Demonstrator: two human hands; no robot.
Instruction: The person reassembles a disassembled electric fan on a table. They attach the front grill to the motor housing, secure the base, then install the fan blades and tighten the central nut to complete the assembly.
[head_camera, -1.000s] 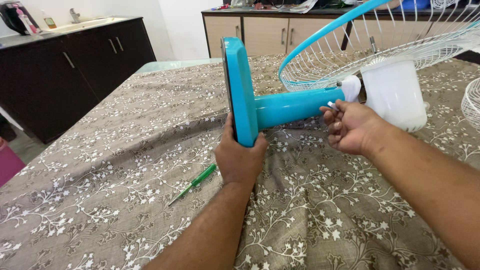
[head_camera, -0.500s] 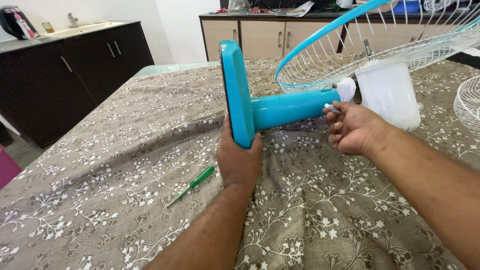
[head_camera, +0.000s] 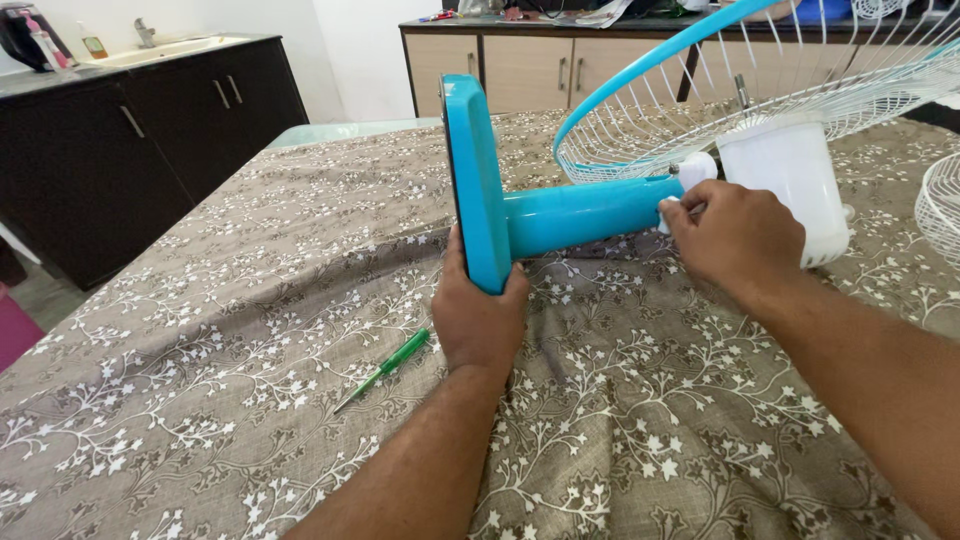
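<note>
The blue fan stand lies on its side on the desk, which has a brown flowery cloth. A green screwdriver lies left of it. The left hand grips the flat base. The right hand pinches a small white piece by the white motor.

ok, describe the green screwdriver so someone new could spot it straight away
Start at the table covered in a brown cloth with white floral print. Just to the left of the left hand, which clasps the upright blue fan base, lies a slim screwdriver flat on the cloth. Its translucent green handle and thin metal shaft make it the only loose small tool there.
</note>
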